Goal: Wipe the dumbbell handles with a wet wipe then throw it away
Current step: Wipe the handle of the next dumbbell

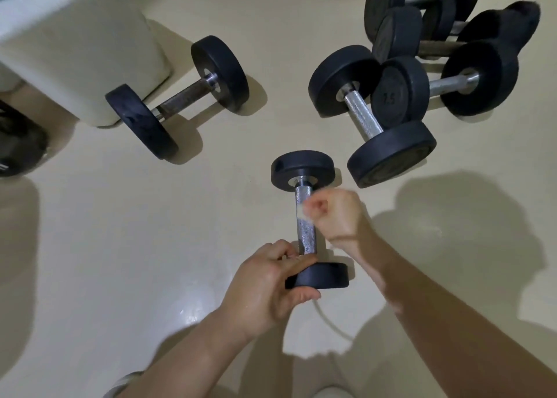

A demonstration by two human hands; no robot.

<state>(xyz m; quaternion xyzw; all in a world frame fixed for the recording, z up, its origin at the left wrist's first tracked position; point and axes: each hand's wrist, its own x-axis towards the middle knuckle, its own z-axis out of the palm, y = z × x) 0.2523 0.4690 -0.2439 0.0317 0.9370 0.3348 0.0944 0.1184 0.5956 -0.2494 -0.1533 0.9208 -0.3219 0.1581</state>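
Dumbbell (306,231) axis pointing away, left hand (265,286) grip holding near end, right hand (334,213) grip pinching wipe (301,213)

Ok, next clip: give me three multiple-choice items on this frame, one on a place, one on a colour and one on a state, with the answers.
1. Where does the left hand grip the small dumbbell?
A) at its near end plate
B) at its far end plate
C) at the middle of the handle

2. What colour are the dumbbell end plates?
A) red
B) black
C) yellow

3. What is the right hand doing?
A) lying flat on the floor
B) pointing at the bin
C) curled round a white wipe against the handle

Answers:
1 A: the fingers wrap the plate nearest the camera.
2 B: every plate in view is black.
3 C: the blurred fist holds a white wad at the chrome handle.
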